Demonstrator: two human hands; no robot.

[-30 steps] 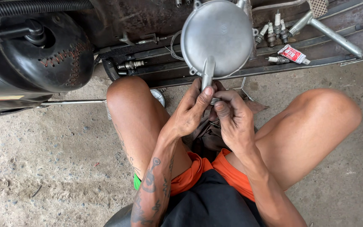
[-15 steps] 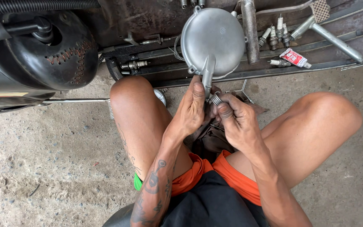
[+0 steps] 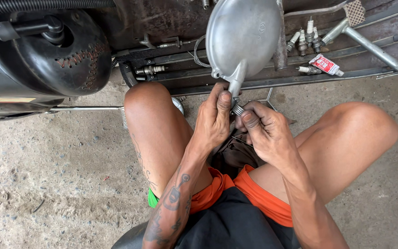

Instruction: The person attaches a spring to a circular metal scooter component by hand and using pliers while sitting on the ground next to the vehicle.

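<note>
From the head camera, our left hand [image 3: 215, 121] curls around the neck of a smooth, grey metal cover [image 3: 242, 39], thumb pressed along it. Our right hand [image 3: 264, 131] pinches a small ribbed fitting [image 3: 238, 109] at the neck's end, fingers nearly closed. The cover rises above our knees, its top cut off. Spark plugs [image 3: 306, 39] lie behind; the fitting is perhaps threaded.

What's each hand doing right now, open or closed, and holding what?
Left hand: closed around the neck of the round grey metal cover.
Right hand: closed, fingertips pinching a small threaded metal part at that neck.
</note>
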